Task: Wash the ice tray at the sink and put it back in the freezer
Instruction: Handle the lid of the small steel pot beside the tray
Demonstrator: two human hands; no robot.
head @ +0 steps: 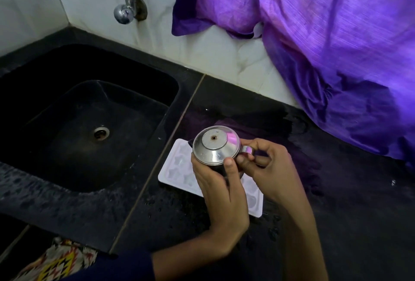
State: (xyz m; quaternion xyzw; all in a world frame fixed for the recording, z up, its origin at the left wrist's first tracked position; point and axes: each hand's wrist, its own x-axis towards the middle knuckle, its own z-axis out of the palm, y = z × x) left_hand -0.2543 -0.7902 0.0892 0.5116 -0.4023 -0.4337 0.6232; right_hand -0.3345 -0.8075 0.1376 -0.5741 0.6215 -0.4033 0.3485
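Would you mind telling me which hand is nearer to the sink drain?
Left. The left hand, gripping the metal pot, is closer to the drain; the right hand holds the pot's handle on the far side.

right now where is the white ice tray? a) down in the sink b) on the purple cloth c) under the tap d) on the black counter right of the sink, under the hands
d: the ice tray lies flat on the counter beside the sink, partly hidden below both hands holding a steel pot.
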